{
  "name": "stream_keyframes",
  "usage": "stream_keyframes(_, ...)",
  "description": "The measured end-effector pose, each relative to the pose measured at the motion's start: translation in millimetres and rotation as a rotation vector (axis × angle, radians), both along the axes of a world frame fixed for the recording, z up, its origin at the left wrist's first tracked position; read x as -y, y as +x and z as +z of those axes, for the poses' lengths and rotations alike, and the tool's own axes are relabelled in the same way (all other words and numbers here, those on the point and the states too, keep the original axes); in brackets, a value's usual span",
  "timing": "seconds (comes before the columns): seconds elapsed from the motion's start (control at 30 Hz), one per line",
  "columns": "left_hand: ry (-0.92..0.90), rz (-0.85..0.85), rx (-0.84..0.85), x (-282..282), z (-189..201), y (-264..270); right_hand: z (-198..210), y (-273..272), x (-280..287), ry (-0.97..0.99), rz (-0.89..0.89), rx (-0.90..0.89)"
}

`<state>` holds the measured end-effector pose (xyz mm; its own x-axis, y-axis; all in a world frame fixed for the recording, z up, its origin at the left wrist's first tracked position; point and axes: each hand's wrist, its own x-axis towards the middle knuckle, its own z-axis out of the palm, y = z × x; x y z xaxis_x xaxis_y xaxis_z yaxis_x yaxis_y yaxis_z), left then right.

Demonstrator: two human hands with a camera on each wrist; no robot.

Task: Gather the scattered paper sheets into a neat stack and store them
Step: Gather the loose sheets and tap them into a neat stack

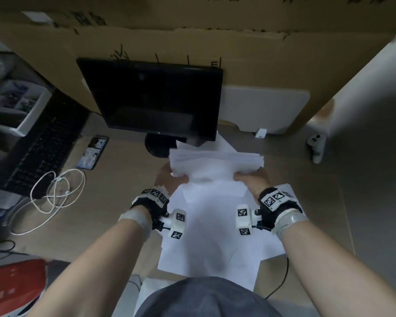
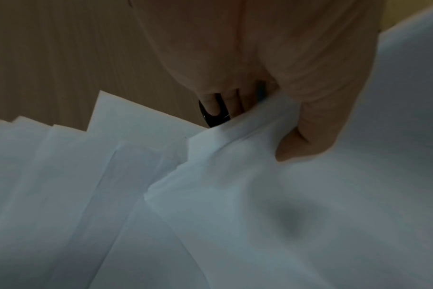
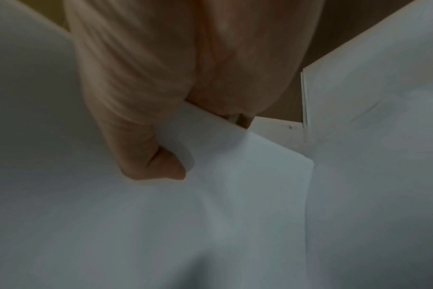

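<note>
Both hands are gripping a thick bundle of white paper sheets (image 1: pixel 216 162) held up over the desk (image 1: pixel 114 179), just in front of the monitor's round base. The left hand (image 1: pixel 169 177) pinches the left edge with the thumb (image 2: pixel 307 144) on top and fingers underneath; the right hand (image 1: pixel 252 179) does the same on the right edge, thumb (image 3: pixel 156 166) pressed on the top sheet. More loose sheets (image 1: pixel 210 236) lie fanned out flat on the desk right below the bundle, edges not lined up at all.

The desk is a light wood-look surface in a pretty dim room. A black monitor (image 1: pixel 153 97) stands behind the paper, with big cardboard panels (image 1: pixel 238 42) behind it. Off to the left there's a black keyboard (image 1: pixel 41 152), a phone (image 1: pixel 92 152) and a tangled white cable (image 1: pixel 55 191). A small white gadget (image 1: pixel 316 145) sits far right, maybe a controller, too blurry to tell.
</note>
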<state>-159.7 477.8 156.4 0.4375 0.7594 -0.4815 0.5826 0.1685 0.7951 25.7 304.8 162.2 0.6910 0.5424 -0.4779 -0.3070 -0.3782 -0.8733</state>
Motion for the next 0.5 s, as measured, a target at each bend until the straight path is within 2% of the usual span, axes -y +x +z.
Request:
stream_keyframes(0.1, -0.025, -0.05, 0.018, 4.5, 0.8, 5.8, -1.4, 2.2, 4.8, -0.013, 0.048, 0.036)
stream_keyframes(0.2, 0.017, -0.179, -0.012, 8.1, 3.0, 14.0, -0.5, 2.8, 4.3, -0.032, 0.073, 0.031)
stream_keyframes(0.37, 0.069, -0.123, -0.087, 10.2, 7.5, 23.4, -2.9, 5.1, 1.4, -0.022, 0.014, 0.04)
stream_keyframes(0.5, 0.015, -0.199, -0.07, 1.7, -4.3, 23.6, -9.7, 9.3, 2.4, -0.084, 0.079, 0.051)
